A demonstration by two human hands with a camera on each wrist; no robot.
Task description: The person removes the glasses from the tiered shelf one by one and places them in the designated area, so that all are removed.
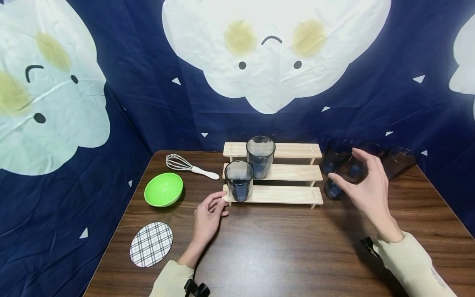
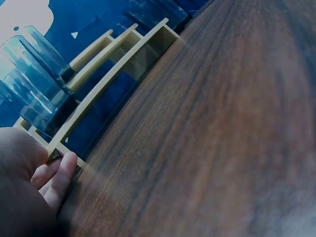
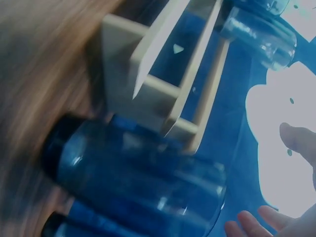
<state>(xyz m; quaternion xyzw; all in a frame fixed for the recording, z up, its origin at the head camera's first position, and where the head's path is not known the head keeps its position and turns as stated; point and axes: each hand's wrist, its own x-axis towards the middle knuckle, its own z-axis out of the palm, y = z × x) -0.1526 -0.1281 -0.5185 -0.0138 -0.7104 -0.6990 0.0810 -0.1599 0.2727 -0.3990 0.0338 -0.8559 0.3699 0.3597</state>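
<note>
A three-step wooden shelf point(image 1: 282, 194) stands at the back of the brown table point(image 1: 282, 251). One blue tumbler point(image 1: 239, 180) stands on its lowest step and a taller one point(image 1: 260, 156) on the middle step. My left hand point(image 1: 222, 205) rests on the table and touches the shelf's left end point(image 2: 57, 143) with its fingertips point(image 2: 64, 170). To the right of the shelf, my right hand point(image 1: 349, 165) is spread around a blue tumbler point(image 1: 352, 171) without closing on it. In the right wrist view, its fingers point(image 3: 276, 217) stay clear of the tumbler point(image 3: 143, 177).
More blue tumblers point(image 1: 398, 161) cluster at the back right, one point(image 1: 332, 189) close to the shelf's right end. A green bowl point(image 1: 163, 189), a whisk point(image 1: 189, 165) and a plaid round mat point(image 1: 151, 244) lie on the left. A blue printed cloth hangs behind.
</note>
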